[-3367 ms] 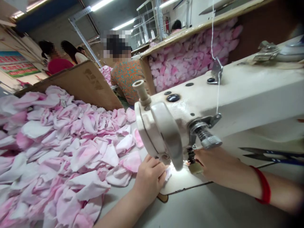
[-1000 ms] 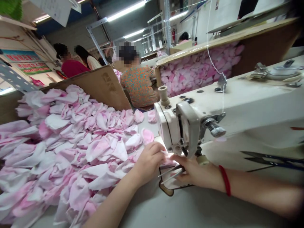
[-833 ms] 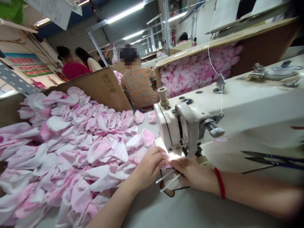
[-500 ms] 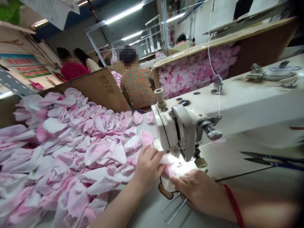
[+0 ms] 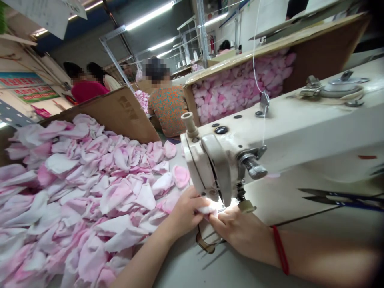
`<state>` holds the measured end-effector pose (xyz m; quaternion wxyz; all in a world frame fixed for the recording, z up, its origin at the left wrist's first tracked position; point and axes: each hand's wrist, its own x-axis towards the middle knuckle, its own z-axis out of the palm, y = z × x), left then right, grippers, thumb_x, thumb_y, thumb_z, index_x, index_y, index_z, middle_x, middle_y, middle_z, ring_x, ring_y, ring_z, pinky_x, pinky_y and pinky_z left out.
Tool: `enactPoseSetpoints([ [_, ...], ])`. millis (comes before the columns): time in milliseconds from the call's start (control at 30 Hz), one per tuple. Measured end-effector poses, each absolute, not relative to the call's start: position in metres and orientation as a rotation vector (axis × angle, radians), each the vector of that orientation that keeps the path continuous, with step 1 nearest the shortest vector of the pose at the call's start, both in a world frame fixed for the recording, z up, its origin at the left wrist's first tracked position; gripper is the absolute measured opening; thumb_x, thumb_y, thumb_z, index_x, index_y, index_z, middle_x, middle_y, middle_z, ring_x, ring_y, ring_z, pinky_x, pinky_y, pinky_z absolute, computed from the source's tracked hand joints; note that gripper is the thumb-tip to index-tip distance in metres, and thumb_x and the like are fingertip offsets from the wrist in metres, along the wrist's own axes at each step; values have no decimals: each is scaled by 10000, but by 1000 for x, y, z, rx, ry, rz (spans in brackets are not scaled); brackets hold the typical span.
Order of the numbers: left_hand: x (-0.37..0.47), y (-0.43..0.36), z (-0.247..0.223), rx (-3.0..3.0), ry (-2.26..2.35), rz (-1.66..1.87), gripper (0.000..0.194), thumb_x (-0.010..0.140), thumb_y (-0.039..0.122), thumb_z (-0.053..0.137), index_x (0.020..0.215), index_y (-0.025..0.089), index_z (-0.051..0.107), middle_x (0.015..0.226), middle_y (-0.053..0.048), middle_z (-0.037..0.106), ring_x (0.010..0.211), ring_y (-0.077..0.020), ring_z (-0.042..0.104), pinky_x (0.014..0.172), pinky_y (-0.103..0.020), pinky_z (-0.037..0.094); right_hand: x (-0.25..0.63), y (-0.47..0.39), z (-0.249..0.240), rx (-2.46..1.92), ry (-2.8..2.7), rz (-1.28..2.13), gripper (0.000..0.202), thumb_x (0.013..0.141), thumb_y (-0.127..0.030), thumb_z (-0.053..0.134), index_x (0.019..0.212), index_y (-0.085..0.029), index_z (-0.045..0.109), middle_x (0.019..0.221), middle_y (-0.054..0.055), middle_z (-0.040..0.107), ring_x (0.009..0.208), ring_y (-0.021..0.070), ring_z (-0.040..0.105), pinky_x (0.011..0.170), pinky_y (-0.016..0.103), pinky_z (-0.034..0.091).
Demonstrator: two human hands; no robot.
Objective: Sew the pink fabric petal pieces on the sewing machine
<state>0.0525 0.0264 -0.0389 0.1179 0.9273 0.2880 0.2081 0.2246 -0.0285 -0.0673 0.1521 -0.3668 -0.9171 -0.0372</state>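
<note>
Under the lit needle area of a white sewing machine point(image 5: 207, 164) lies a small pink-and-white fabric piece point(image 5: 207, 209). My left hand point(image 5: 186, 210) pinches it from the left, thumb and fingers closed on the cloth. From the right, my right hand point(image 5: 235, 224) grips the same piece's near edge with its fingertips, close beside the presser foot; a red band point(image 5: 280, 250) circles that wrist. The needle itself is hidden by the machine head and glare. To the left of my left hand spreads a large heap of pink and white fabric pieces point(image 5: 99, 192).
Thread snips point(image 5: 339, 198) lie on the table at right. A cardboard flap point(image 5: 129, 114) stands behind the heap, and a large carton point(image 5: 324, 52) of pink pieces behind the machine. Several people sit farther back, one in a patterned orange shirt point(image 5: 168, 110).
Both hands have shifted the fabric piece, which now looks more folded and bunched between my fingers. The hands are closer together. The view has moved slightly, so the machine appears farther left.
</note>
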Motion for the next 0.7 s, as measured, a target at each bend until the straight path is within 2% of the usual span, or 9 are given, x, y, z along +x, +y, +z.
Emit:
enactPoseSetpoints([
  [100, 58, 17, -40, 2845, 802, 623, 199, 801, 104, 460, 820, 206, 631, 810, -15, 634, 807, -162, 566, 776, -332, 445, 228, -30, -65, -1108, -2661, 25, 185, 752, -45, 409, 822, -165, 530, 650, 13, 572, 532, 157, 508, 441, 297, 228],
  [200, 66, 2, -41, 3017, 878, 629, 183, 860, 167, 429, 905, 189, 605, 791, -24, 629, 809, -177, 555, 873, -413, 400, 234, -35, -62, -1138, -2627, 89, 187, 736, -33, 405, 762, -177, 523, 620, 5, 575, 490, 142, 491, 427, 307, 187],
  [300, 72, -9, -43, 3022, 1083, 568, 196, 876, 185, 405, 975, 171, 573, 837, -44, 616, 822, -193, 544, 901, -449, 383, 238, -41, -59, -1100, -2588, 165, 199, 761, -42, 393, 824, -166, 535, 617, -4, 583, 495, 132, 501, 430, 307, 204],
  [400, 74, -12, -47, 2972, 1179, 529, 162, 856, 163, 427, 908, 195, 576, 805, -29, 600, 793, -191, 540, 887, -447, 404, 238, -44, -59, -1117, -2576, 174, 240, 759, -51, 404, 928, -153, 539, 637, 3, 602, 518, 132, 524, 445, 286, 247],
  [500, 72, -9, -56, 3008, 1175, 524, 164, 830, 140, 440, 842, 227, 579, 784, -21, 589, 810, -200, 539, 878, -432, 418, 238, -44, -56, -1193, -2568, 248, 276, 756, -86, 439, 997, -188, 526, 607, -20, 601, 494, 130, 525, 447, 272, 266],
  [700, 69, -5, -62, 3082, 1175, 488, 165, 813, 124, 420, 843, 179, 572, 740, -28, 573, 754, -200, 531, 909, -491, 377, 240, -42, -50, -1297, -2469, 418, 305, 685, -107, 484, 959, -233, 532, 697, -25, 642, 554, 148, 580, 462, 267, 291],
])
